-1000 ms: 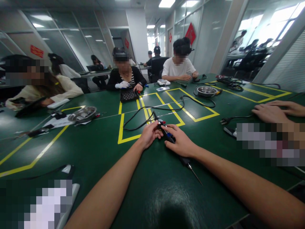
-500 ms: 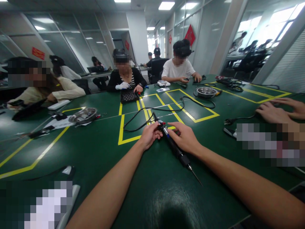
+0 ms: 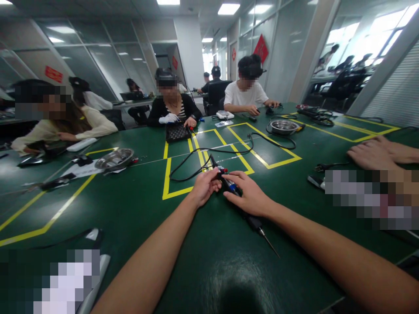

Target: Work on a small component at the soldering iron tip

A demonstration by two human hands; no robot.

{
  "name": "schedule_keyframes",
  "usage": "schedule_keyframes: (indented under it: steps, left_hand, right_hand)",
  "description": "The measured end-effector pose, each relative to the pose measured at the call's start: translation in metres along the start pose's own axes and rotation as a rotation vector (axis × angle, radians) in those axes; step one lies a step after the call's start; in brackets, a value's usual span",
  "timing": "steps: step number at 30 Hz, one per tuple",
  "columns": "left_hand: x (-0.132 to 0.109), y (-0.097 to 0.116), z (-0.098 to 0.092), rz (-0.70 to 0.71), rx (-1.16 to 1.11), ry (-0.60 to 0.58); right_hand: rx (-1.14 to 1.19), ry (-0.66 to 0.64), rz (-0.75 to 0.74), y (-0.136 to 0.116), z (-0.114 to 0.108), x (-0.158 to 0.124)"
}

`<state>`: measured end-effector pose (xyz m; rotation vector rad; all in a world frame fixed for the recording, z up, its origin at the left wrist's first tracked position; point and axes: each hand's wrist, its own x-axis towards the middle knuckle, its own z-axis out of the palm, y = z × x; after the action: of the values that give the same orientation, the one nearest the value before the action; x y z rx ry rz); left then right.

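Note:
A black corded electric screwdriver lies slantwise above the green table, its long thin bit pointing toward me and to the right. My left hand is closed around its rear end, near the red switch, thumb on top. Over the middle of the body rests my right hand, thumb and fingers apart, with a blue section of the tool showing between them. Whether the right palm presses on the tool is hidden. From the rear end a black cable loops away across the table.
Yellow tape marks boxes on the green table. Metal bowls stand at left and far right. A co-worker across handles a black tray. Another person's hands lie at right, near a black plug.
My right hand has shifted left along the tool, and its fingers now reach over the body near the switch. My left hand and the screwdriver have hardly moved.

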<state>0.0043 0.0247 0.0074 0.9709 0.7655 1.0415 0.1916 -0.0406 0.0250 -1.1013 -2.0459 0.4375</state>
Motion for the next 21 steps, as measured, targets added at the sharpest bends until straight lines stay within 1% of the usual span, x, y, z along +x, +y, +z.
schedule_keyframes:
  steps: [2, 4, 7, 10, 13, 16, 21]
  left_hand:
    - [0.0, 0.0, 0.0, 0.005, -0.014, 0.003]
    - [0.0, 0.001, -0.001, 0.008, -0.027, 0.001]
    - [0.0, 0.001, -0.004, 0.009, -0.059, -0.017]
    - [0.0, 0.001, -0.007, 0.021, -0.097, -0.066]
    - [0.001, -0.001, -0.01, 0.027, -0.135, -0.09]
    - [0.001, -0.001, -0.011, 0.023, -0.16, -0.095]
    - [0.0, -0.001, -0.009, 0.027, -0.166, -0.077]
  right_hand:
    - [0.001, -0.034, 0.007, -0.001, 0.0, -0.001]
    - [0.03, -0.008, 0.04, -0.002, -0.001, 0.001]
    - [0.084, 0.098, 0.119, -0.001, -0.003, 0.005]
    - [0.062, 0.217, 0.187, 0.002, -0.005, 0.008]
    - [0.033, 0.273, 0.23, 0.005, -0.008, 0.009]
    - [-0.001, 0.243, 0.209, 0.006, -0.009, 0.01]
    - [0.041, 0.08, 0.097, -0.003, -0.004, 0.004]
